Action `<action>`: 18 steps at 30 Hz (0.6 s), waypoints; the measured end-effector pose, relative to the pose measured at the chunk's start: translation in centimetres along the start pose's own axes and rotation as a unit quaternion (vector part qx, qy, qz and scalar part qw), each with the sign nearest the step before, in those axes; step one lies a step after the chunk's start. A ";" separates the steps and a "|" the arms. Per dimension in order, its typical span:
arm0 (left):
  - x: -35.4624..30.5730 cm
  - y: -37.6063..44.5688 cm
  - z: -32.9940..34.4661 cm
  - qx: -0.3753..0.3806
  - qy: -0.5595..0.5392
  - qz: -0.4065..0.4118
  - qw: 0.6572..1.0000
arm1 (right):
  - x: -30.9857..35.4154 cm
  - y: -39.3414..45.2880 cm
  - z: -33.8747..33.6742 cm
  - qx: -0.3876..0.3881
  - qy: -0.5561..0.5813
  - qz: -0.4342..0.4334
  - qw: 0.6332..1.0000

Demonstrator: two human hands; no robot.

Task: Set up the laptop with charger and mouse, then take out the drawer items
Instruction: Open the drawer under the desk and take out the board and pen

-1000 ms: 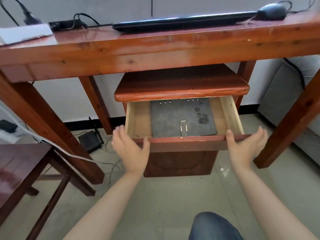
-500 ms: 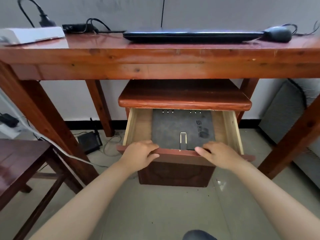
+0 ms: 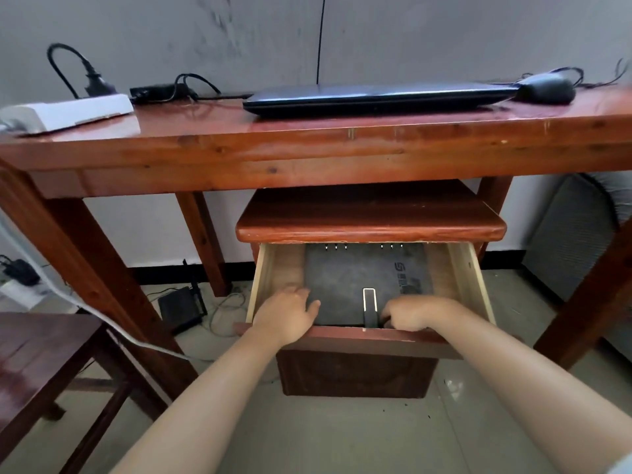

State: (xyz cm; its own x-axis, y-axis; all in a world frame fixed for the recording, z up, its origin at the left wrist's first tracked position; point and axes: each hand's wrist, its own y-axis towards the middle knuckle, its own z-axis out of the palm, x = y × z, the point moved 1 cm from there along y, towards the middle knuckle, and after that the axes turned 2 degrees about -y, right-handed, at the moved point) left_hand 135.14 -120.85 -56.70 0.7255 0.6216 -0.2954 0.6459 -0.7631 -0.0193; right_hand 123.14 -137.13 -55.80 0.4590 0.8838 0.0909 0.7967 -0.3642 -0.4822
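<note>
The small cabinet's drawer (image 3: 468, 278) stands pulled out under the table. Inside it lies a flat dark grey folder (image 3: 362, 271) with a metal clip at its near edge. My left hand (image 3: 287, 313) is inside the drawer at the folder's near left corner, fingers spread, thumb touching the edge. At the near edge just right of the clip, my right hand (image 3: 410, 313) curls its fingers down over the folder; the fingertips are hidden. On the table, the closed laptop (image 3: 376, 97) lies with the black mouse (image 3: 545, 88) to its right and the charger brick (image 3: 154, 90) to its left.
The wooden table (image 3: 307, 148) overhangs the cabinet top (image 3: 369, 217). A white power strip (image 3: 68, 112) sits at the table's left end. A dark wooden stool (image 3: 41, 354) stands at lower left, a black router (image 3: 181, 307) and cables lie on the floor, and a grey appliance (image 3: 567, 241) stands at right.
Both hands left the drawer's front edge and went into the drawer, down to the folder's near edge. The view has tilted up, showing more of the tabletop.
</note>
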 end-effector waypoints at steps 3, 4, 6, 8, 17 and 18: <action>0.1 0.2 0.0 -0.036 -0.012 0.005 0.999 | 0.1 0.4 0.2 0.017 0.006 0.005 1.000; 0.1 0.2 0.0 -0.041 -0.019 0.004 0.999 | 0.2 0.5 0.3 0.021 0.013 0.005 1.000; 0.1 0.3 0.0 -0.046 -0.027 0.002 0.999 | 0.2 0.8 0.4 0.016 0.029 0.005 0.999; 0.1 0.1 0.0 -0.049 -0.029 0.002 0.998 | 0.3 0.7 0.4 0.008 0.030 0.005 1.000; 0.0 0.1 -0.1 -0.083 -0.030 0.008 0.996 | -0.6 0.1 0.0 -0.018 0.037 -0.024 0.999; 0.0 0.0 -0.2 -0.083 -0.028 0.007 0.996 | -0.6 0.0 -0.1 -0.023 0.048 -0.032 0.998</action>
State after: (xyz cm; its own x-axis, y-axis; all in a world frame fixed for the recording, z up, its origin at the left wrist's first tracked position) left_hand 135.17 -120.80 -56.55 0.7232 0.5969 -0.3474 0.6697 -0.7290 0.1416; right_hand 122.92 -137.70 -55.83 0.4410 0.8740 0.2041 0.8412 -0.3232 -0.4334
